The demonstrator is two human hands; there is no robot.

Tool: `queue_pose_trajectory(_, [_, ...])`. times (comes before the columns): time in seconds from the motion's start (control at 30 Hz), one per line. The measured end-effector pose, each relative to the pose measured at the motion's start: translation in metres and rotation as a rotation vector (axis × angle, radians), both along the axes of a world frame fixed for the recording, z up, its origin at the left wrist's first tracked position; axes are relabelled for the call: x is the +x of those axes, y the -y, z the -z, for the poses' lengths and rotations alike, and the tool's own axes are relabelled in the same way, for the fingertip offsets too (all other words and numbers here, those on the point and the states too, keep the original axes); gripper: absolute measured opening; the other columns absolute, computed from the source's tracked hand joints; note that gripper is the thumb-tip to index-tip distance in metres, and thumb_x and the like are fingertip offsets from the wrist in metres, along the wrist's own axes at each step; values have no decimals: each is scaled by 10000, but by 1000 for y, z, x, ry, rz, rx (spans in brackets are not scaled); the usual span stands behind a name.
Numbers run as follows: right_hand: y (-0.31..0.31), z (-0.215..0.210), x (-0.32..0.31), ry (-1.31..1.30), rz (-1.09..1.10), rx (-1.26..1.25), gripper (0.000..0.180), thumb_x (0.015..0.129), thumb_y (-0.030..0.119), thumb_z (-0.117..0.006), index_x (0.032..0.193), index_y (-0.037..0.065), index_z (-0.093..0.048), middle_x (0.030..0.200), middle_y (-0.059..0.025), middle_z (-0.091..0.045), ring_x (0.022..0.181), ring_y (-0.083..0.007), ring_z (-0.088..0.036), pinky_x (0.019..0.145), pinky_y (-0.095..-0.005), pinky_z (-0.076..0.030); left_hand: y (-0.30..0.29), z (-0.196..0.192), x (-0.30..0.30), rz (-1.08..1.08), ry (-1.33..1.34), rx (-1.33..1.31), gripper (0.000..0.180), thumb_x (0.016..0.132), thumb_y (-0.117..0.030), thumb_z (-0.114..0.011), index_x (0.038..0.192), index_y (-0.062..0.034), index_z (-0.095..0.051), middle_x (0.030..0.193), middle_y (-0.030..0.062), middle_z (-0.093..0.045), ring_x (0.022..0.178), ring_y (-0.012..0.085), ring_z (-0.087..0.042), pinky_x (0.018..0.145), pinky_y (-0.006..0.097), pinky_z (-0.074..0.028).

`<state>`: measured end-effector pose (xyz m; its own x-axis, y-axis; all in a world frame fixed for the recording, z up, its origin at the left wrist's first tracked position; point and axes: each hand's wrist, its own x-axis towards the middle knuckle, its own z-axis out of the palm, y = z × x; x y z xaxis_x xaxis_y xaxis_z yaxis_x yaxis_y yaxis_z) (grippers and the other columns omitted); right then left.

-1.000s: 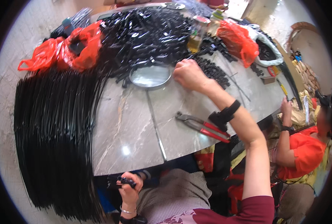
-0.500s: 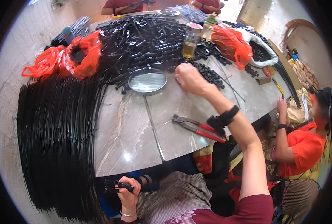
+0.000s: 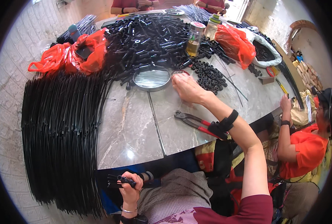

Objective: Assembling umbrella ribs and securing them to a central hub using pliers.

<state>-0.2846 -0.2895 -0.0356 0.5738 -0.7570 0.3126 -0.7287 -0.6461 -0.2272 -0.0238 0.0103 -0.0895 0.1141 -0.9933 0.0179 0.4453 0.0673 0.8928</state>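
Down at the table's front edge, my left hand (image 3: pixel 131 186) is closed round a small bunch of black plastic tubes (image 3: pixel 124 180), their hollow ends facing left. My right hand (image 3: pixel 188 88) reaches across the table with fingers curled together at the near rim of a small red-rimmed round dish (image 3: pixel 181 72). Its fingertips are hidden, so what they pinch, if anything, does not show. Just left of it stands a round metal tin (image 3: pixel 151 78) of thin silvery pins or wires. Small black ring-shaped parts (image 3: pixel 210 77) lie heaped to its right.
Red-handled pincers (image 3: pixel 199 124) lie below my right forearm. Long black rods (image 3: pixel 61 142) cover the table's left side. Black tubular parts (image 3: pixel 147 41) are piled behind, near a glass jar (image 3: pixel 194 39) and red plastic bags (image 3: pixel 233 44). A co-worker (image 3: pixel 304 145) sits at right.
My right hand has drawn slightly toward me and left, uncovering the red-rimmed dish. My left hand keeps its hold on the tubes. The whole view has shifted a little.
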Motion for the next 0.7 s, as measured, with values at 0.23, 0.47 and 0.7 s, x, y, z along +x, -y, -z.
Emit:
queue_pose_trajectory(0.23, [-3, -19, -9, 48, 6, 137, 87, 857, 78, -506, 884, -4, -508, 961, -184, -565, 968, -358, -537, 840, -436, -418, 0, -5, -3, 9, -11, 6, 631, 761, -694, -514, 731, -69, -438, 494, -10, -366, 414, 82, -323, 411, 228, -253])
queue_pose_trajectory(0.47, [27, -34, -108, 310, 333, 30, 139, 869, 95, -494, 867, -28, -558, 868, -204, -590, 858, -339, -586, 767, -403, -448, 0, -8, -1, -20, 9, -17, 627, 762, -693, -514, 723, -73, -431, 495, -11, -362, 414, 78, -317, 409, 228, -250])
queue_pose_trajectory(0.7, [84, -15, -140, 380, 286, 94, 198, 888, 152, -502, 932, -29, -570, 1134, -201, -605, 1053, -318, -577, 902, -363, -429, 3, -6, -9, -3, 47, 8, 625, 766, -689, -514, 731, -70, -435, 492, -9, -363, 413, 83, -319, 406, 230, -251])
